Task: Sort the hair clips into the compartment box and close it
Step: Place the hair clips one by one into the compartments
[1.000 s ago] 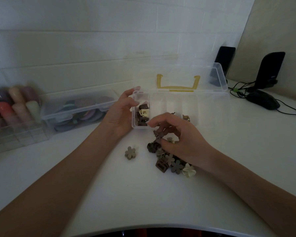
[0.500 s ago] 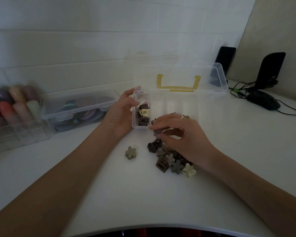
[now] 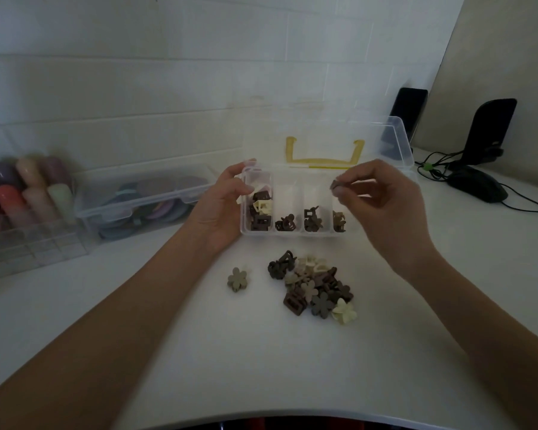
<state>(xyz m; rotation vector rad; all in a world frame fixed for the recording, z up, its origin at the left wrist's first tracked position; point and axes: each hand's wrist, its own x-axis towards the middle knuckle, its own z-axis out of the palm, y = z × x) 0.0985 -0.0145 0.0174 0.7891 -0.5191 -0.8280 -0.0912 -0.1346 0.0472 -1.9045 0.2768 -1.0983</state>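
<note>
Nearest, below and between the two wrists, the unsorted pile of hair clips [image 3: 312,285] lies on the white table [image 3: 261,361], a jumble of dark brown, grey and cream flowers and squares. One grey-green flower clip [image 3: 237,279] sits apart, just below the left wrist; it looks set aside or simply strayed, and it will need its own pick.

Just beyond the pile, the left hand [image 3: 221,209] grips the left end wall of the clear compartment box [image 3: 292,233], thumb curled over the rim. That grip likely steadies the light plastic box so it does not slide while clips drop in.

To the right, the right hand [image 3: 382,209] hovers above the box's right-hand compartments, thumb and forefinger pinching a small dark clip [image 3: 336,184]. It hangs over the gap between the third and fourth compartments, so I cannot tell which it is aimed at. All four visible compartments already hold clips; the leftmost holds the most.

Beyond both hands, the lid [image 3: 398,141] stands open with its yellow handle [image 3: 323,152], leaving the compartments reachable. Sorting is under way and closing is not yet due.
</note>
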